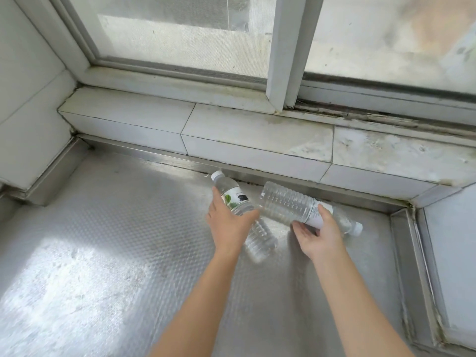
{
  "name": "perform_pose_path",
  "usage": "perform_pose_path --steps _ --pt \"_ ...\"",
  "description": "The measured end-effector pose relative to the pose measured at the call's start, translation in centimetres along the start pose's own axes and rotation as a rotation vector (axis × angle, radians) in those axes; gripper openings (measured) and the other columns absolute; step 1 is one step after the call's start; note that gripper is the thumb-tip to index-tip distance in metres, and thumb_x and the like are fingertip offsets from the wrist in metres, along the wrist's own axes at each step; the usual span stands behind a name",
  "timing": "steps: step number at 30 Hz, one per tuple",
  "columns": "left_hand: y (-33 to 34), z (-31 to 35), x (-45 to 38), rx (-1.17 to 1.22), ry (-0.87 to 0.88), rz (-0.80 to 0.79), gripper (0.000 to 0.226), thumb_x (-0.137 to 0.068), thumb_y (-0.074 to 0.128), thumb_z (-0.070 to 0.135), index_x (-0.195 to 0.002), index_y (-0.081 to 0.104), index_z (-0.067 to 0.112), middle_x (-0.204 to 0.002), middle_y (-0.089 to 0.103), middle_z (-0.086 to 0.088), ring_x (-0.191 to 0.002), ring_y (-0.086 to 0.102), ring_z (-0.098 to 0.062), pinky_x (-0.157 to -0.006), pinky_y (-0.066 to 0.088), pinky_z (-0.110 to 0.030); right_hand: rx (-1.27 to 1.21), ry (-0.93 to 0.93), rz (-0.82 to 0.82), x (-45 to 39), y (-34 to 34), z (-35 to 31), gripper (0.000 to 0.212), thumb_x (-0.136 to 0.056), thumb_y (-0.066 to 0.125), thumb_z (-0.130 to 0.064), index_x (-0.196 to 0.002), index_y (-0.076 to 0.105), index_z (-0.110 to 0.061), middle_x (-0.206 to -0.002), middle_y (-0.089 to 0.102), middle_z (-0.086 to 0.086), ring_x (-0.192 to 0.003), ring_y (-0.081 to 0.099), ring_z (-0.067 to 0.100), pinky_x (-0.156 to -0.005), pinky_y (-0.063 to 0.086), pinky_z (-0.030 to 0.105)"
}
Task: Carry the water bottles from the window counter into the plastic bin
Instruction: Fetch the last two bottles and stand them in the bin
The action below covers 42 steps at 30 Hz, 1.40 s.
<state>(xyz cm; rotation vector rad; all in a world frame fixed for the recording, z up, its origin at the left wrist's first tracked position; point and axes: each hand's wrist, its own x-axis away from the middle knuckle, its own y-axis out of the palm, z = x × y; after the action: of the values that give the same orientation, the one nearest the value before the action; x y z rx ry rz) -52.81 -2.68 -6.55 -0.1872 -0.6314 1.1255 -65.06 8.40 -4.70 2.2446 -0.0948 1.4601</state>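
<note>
- The left hand (228, 224) wraps around the middle of a clear water bottle (235, 198) with a leaf label, its white cap pointing toward the window.
- The right hand (318, 231) grips a second clear bottle (286, 203) at its label; this one lies nearly level, cap to the right.
- Both bottles are just above or on the dimpled metal bench (103, 240); I cannot tell which.
- A tiled sill (257, 130) runs behind them.
</note>
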Motion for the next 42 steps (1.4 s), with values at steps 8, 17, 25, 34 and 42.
perform_pose_path --steps 8,17,25,34,42 --pt "0.7 0.8 1.1 -0.078 -0.04 -0.015 0.124 -0.06 0.083 0.027 -0.155 0.002 0.03 -0.149 0.031 -0.007 -0.128 0.043 -0.029 -0.097 0.047 -0.046 0.098 -0.138 0.198 -0.9 2.5 0.5 0.055 -0.069 0.085 -0.025 -0.107 0.051 -0.004 -0.101 0.061 0.02 -0.082 0.065 0.031 -0.081 0.058 0.044" --pt "-4.9 -1.8 3.6 0.252 -0.209 -0.161 0.108 -0.059 0.081 0.006 -0.151 0.029 0.027 -0.114 0.066 0.008 -0.085 0.073 -0.02 -0.077 0.061 -0.047 0.207 -0.237 0.174 -1.3 1.0 1.2 0.037 -0.068 0.081 -0.019 -0.089 0.053 -0.005 -0.106 0.067 0.018 -0.086 0.07 0.027 -0.077 0.06 0.038" --pt "-10.0 -2.0 6.7 0.587 -0.279 -0.276 0.077 -0.072 0.072 -0.013 -0.132 0.055 0.031 -0.105 0.074 -0.011 -0.071 0.074 -0.025 -0.055 0.057 -0.033 0.419 -0.472 -0.094 2.5 -3.9 2.3 0.037 -0.079 0.075 -0.021 -0.112 0.059 -0.022 -0.102 0.066 0.004 -0.088 0.064 0.023 -0.086 0.055 0.049" --pt "-12.5 -1.1 11.9 0.671 -0.104 -0.393 0.098 -0.042 0.087 0.007 -0.13 0.054 0.035 -0.113 0.073 -0.01 -0.094 0.074 -0.029 -0.067 0.059 -0.037 0.491 -0.367 -0.499 9.9 -7.5 3.5 0.052 -0.085 0.057 -0.041 -0.125 0.055 -0.008 -0.1 0.066 0.012 -0.088 0.065 0.024 -0.068 0.055 0.035" --pt "-14.3 -1.8 17.7 0.514 0.119 -0.345 0.103 -0.039 0.092 0.013 -0.129 0.052 0.044 -0.123 0.069 0.006 -0.109 0.068 -0.022 -0.092 0.054 -0.047 0.77 -0.494 -0.674 16.2 -12.6 2.5 0.095 -0.052 0.087 -0.03 -0.137 0.044 -0.036 -0.111 0.071 0.009 -0.101 0.068 0.032 -0.084 0.053 0.051"
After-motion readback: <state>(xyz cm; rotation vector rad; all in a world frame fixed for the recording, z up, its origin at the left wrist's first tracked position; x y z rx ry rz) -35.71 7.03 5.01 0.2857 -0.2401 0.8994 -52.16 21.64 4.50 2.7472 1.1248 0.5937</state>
